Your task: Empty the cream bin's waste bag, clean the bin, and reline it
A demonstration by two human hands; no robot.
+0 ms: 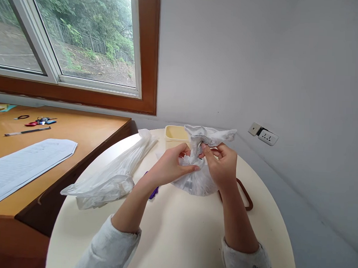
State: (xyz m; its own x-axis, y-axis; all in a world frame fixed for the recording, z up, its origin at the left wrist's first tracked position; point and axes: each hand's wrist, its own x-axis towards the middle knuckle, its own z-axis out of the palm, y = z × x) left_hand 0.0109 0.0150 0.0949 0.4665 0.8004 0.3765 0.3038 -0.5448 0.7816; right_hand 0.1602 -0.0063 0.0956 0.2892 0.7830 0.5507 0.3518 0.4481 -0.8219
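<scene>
A white plastic bag [196, 182] with a bulging lower part rests on the round cream table, its neck gathered and its top flared out. Around the base of the neck, my left hand [177, 162] is closed, thumb lying across the front. My right hand [221, 162] pinches the neck from the other side, a little higher up. What fills the bag is hidden by the plastic. Behind it stands a pale yellow container [175, 134], partly covered by the bag and my left hand.
Left on the round table [179, 238] lies a crumpled clear plastic bag [113, 178]. A purple item [154, 193] shows beside my left forearm, and a brown loop [245, 195] behind my right. A wooden desk [92, 131] holds papers [30, 166], a pen [27, 131] and keys [43, 121].
</scene>
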